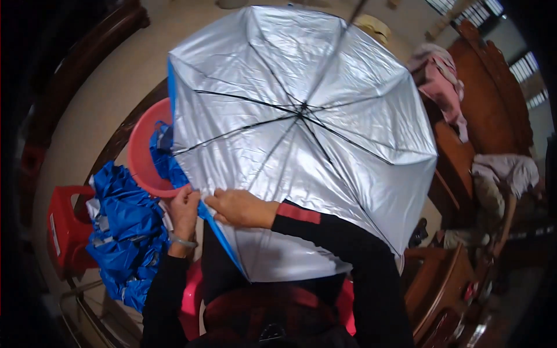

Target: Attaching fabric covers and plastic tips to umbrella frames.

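Observation:
A spread umbrella (360, 139) lies in front of me with its silver inside facing up. Its dark ribs fan out from a hub, and blue fabric shows along its left rim. My left hand (184, 211), a bracelet on its wrist, pinches the near-left edge of the canopy. Just to the right, my right hand (241, 207) reaches across the silver cloth, its fingers closed on the same edge where a strip of blue turns up. Whatever small part lies between the fingertips is too small to make out.
Left of the umbrella stands a pink-red basin (142, 174) holding blue fabric (165, 153). Nearer, a heap of blue cloth (127, 226) lies beside a red plastic stool (64, 232). Carved wooden furniture (487, 98) on the right bears a pink cloth (444, 87).

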The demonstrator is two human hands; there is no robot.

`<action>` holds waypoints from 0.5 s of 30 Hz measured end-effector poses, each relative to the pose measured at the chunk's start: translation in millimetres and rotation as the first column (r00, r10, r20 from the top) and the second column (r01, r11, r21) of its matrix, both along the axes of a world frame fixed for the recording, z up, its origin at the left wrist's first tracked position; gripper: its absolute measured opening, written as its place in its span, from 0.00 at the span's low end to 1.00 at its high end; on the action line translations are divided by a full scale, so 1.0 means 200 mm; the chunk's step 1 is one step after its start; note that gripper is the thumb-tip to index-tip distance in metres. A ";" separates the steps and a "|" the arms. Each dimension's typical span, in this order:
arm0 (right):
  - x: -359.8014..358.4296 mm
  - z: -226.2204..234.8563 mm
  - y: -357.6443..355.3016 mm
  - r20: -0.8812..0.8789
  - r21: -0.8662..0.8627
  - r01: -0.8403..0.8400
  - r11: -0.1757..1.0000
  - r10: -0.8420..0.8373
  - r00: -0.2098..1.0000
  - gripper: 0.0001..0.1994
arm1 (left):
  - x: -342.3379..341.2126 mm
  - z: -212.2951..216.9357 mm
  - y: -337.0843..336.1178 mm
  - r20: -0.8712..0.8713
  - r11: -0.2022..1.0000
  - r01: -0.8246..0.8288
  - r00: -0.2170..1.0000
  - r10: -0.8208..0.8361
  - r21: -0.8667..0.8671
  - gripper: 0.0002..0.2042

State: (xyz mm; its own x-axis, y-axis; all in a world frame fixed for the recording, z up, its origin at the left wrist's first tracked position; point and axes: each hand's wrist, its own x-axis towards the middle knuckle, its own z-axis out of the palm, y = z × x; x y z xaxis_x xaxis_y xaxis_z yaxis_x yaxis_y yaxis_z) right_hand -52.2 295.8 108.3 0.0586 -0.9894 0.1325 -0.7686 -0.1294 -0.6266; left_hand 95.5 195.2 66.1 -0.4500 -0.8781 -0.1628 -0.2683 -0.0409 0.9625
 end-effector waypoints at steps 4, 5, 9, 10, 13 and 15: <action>-0.25 -0.03 0.39 -0.040 0.211 -0.091 0.973 0.101 0.994 0.09 | -0.01 -0.02 -0.09 0.016 0.991 0.100 0.995 -0.099 -0.091 0.08; -0.34 -0.02 0.44 -0.147 0.300 0.078 0.951 -0.035 0.988 0.08 | 0.00 -0.01 -0.11 0.023 0.994 0.083 0.996 -0.082 -0.073 0.08; -0.94 0.20 1.00 -0.350 -0.093 0.644 0.759 -0.630 0.693 0.17 | 0.03 0.00 -0.18 0.050 0.988 0.049 0.998 -0.042 -0.148 0.09; -1.05 0.24 1.20 -0.505 -0.076 0.833 0.547 -0.742 0.442 0.17 | 0.05 0.00 -0.20 0.063 0.962 0.061 0.997 -0.046 -0.264 0.09; -1.00 0.46 1.54 -0.697 -0.239 0.922 0.305 -0.715 0.056 0.09 | 0.03 0.22 -0.10 0.034 0.909 0.002 0.999 0.014 -0.416 0.11; -0.94 0.47 1.64 -0.726 0.002 0.994 0.107 -0.683 0.075 0.11 | -0.06 0.43 0.06 -0.019 0.934 0.112 0.992 -0.125 -0.338 0.11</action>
